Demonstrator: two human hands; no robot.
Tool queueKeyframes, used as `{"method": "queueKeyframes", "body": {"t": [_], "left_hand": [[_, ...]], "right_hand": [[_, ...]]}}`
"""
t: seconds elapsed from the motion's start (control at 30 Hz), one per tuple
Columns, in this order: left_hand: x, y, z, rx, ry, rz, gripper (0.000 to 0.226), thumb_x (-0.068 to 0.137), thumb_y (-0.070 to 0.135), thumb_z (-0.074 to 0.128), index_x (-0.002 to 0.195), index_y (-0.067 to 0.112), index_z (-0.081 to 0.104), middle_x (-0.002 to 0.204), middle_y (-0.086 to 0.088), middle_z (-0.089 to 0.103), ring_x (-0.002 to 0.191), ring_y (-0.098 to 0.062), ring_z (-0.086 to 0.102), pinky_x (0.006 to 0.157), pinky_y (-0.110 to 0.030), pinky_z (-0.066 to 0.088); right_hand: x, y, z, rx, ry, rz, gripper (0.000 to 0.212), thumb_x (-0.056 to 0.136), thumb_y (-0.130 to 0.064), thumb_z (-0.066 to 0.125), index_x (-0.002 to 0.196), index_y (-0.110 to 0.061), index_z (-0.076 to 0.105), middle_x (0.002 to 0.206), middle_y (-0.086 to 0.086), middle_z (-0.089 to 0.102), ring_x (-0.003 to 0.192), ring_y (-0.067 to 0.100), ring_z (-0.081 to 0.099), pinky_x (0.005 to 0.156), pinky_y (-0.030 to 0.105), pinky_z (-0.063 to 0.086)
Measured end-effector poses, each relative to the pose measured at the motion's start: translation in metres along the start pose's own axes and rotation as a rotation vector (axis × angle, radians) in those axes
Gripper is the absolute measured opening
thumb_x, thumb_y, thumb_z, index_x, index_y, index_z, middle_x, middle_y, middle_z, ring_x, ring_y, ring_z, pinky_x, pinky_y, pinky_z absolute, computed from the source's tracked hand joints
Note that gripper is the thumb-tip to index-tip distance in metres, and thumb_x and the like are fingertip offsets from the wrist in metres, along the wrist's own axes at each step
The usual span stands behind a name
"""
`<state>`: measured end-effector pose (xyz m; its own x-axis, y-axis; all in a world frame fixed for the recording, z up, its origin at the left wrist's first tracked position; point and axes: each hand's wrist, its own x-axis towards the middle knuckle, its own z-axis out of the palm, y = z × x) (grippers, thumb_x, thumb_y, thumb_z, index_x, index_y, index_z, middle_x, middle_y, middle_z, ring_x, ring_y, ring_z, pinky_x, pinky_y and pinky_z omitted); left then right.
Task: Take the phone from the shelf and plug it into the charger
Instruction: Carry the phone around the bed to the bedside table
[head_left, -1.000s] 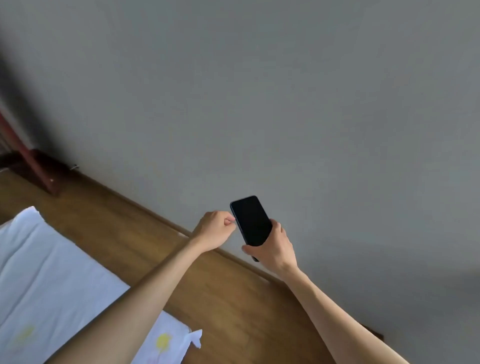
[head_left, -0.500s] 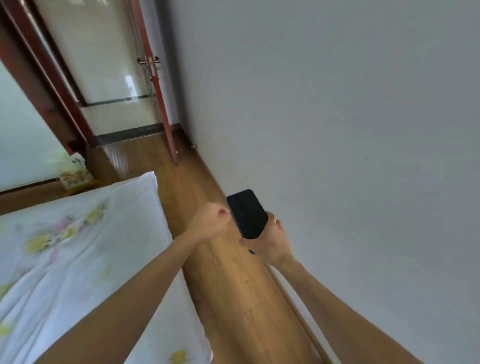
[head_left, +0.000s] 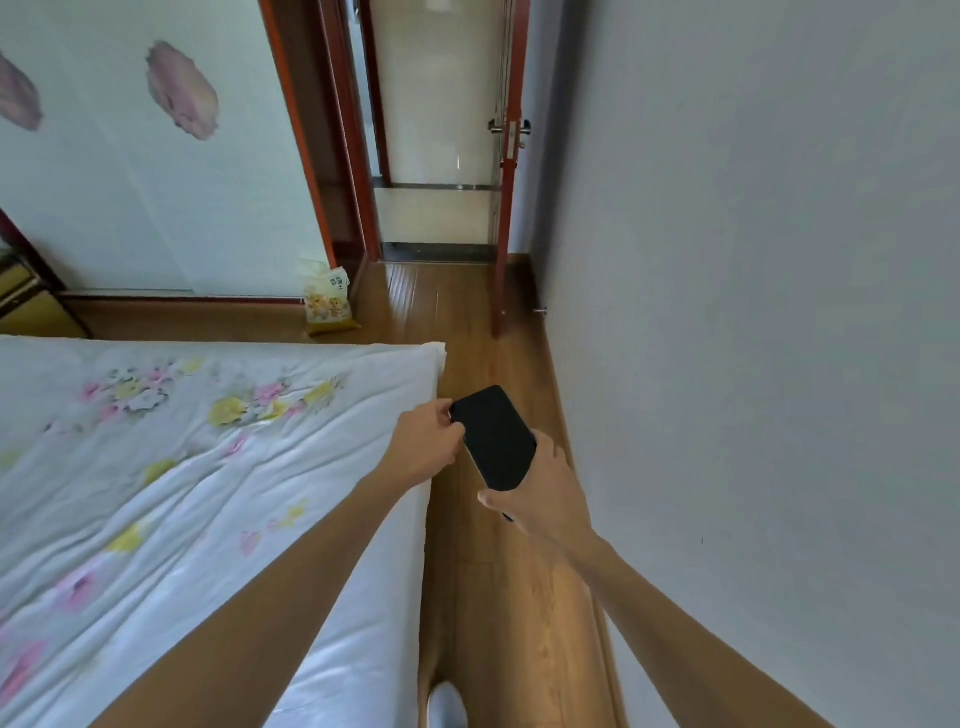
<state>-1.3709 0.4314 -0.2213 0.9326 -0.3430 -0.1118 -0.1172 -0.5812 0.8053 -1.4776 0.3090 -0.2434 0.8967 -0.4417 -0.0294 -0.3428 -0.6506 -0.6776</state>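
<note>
A black phone (head_left: 494, 439) with a dark screen is held face up in my right hand (head_left: 543, 491), which grips it from below and the right. My left hand (head_left: 426, 441) is curled, its fingertips touching the phone's upper left edge. Both hands are in front of me, above the strip of wooden floor between the bed and the wall. No charger or shelf is in view.
A bed with a white floral sheet (head_left: 182, 467) fills the left. A grey wall (head_left: 753, 312) runs along the right. Ahead, a red-framed door (head_left: 506, 208) stands open. A yellow bag (head_left: 327, 301) sits on the floor by the wardrobe (head_left: 130, 156).
The view has swung left from the bare wall toward the bed and doorway. Both hands stay on the phone in much the same grip.
</note>
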Motion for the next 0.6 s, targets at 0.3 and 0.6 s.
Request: {"method": "queueKeyframes", "body": {"t": [0.3, 0.6], "left_hand": [[0.165, 0.007, -0.021, -0.062, 0.029, -0.045, 0.035, 0.097, 0.028, 0.054, 0.13, 0.018, 0.058, 0.079, 0.014, 0.057, 0.068, -0.011, 0.065, 0.042, -0.004, 0.04], [0.312, 0.013, -0.039, -0.053, 0.06, -0.182, 0.04, 0.097, 0.025, 0.055, 0.135, 0.012, 0.054, 0.099, -0.001, 0.065, 0.079, -0.018, 0.07, 0.057, -0.016, 0.051]], "right_hand": [[0.176, -0.022, 0.009, -0.058, -0.03, -0.037, 0.077, 0.065, -0.047, 0.084, 0.126, -0.034, 0.038, 0.125, -0.009, 0.055, 0.093, 0.005, 0.051, 0.058, 0.009, 0.036], [0.34, -0.029, 0.029, -0.096, -0.127, -0.128, 0.071, 0.074, -0.047, 0.079, 0.13, -0.029, 0.04, 0.133, -0.004, 0.052, 0.107, 0.013, 0.055, 0.083, 0.028, 0.057]]}}
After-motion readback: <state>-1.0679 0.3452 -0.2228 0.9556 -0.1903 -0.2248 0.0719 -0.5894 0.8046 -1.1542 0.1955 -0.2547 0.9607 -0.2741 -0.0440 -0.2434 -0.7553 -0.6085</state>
